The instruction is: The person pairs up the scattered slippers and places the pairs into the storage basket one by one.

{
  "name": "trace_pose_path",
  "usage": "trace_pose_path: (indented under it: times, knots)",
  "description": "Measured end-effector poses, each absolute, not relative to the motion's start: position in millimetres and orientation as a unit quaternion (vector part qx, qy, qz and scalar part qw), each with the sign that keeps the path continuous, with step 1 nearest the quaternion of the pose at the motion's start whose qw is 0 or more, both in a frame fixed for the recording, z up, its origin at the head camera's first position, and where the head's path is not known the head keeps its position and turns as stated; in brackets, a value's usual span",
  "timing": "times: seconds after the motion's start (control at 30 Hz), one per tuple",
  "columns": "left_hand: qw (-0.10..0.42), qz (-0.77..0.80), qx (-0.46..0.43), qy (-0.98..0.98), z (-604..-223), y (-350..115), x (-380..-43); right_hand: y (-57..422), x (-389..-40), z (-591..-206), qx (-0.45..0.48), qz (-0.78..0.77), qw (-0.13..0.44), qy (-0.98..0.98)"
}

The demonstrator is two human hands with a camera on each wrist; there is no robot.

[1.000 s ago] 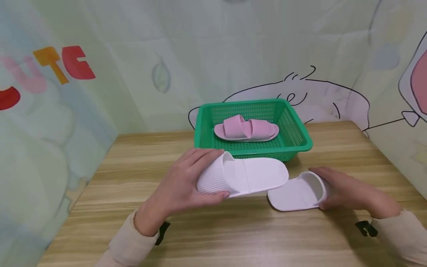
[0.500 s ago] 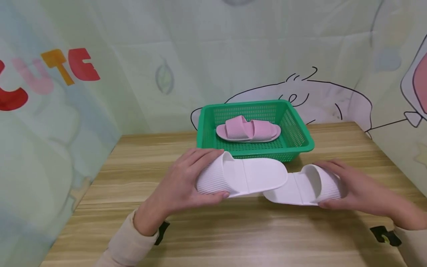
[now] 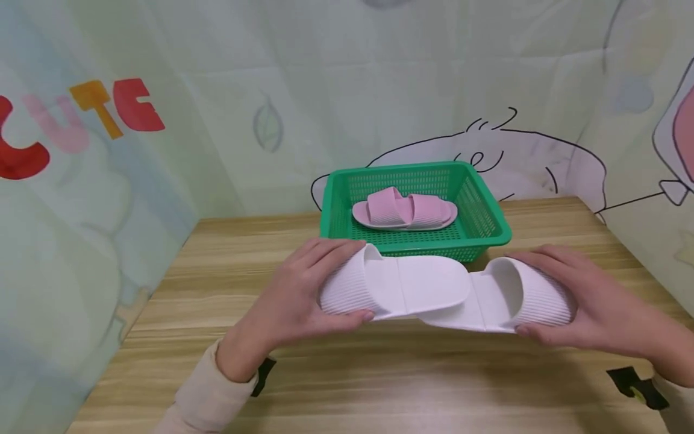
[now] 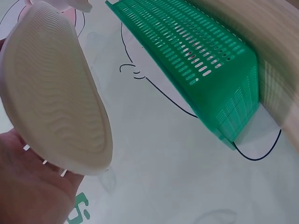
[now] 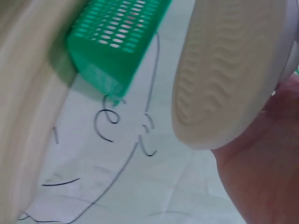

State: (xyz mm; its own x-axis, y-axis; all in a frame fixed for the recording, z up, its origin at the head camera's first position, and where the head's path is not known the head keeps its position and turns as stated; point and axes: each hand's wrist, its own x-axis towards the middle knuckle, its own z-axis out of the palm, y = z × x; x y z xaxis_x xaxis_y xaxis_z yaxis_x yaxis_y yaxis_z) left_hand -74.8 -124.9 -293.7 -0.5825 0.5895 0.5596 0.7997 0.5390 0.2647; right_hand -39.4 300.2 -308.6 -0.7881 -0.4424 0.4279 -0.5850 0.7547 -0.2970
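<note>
My left hand (image 3: 311, 292) grips a white slipper (image 3: 428, 283) by its ribbed strap, thumb along the near side and fingers over the top. Its heel points right. Across from it, my right hand (image 3: 591, 301) holds a second white slipper (image 3: 544, 301) round the strap, heel pointing left. The left slipper's heel overlaps the right one's heel in the head view. Both are raised above the table, and the wrist views show their wavy-patterned soles, the left sole (image 4: 56, 93) and the right sole (image 5: 224, 79).
Behind the hands a green plastic basket (image 3: 414, 247) stands on the wood-grain table (image 3: 244, 253). Two pink slippers (image 3: 385, 208) lie inside it, end to end and overlapping. A printed cloth (image 3: 217, 108) hangs along the back and sides of the table.
My right hand has lifted its slipper up from the table and moved slightly to the right; that slipper's heel is now further behind the left one's. The left hand has hardly moved.
</note>
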Motion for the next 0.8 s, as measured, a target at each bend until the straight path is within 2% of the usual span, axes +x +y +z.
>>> trace_pose_path:
  times: [0.3,0.8]
  knots:
    - [0.205,-0.245,-0.41,-0.854,-293.5,-123.3,-74.1,286.4,-38.5,-292.1,0.301,0.196,0.17,-0.918]
    - [0.216,-0.246,-0.429,-0.842,-293.5,-120.7,-70.0,272.6,-41.1,-288.5,0.328,0.171,0.173,-0.913]
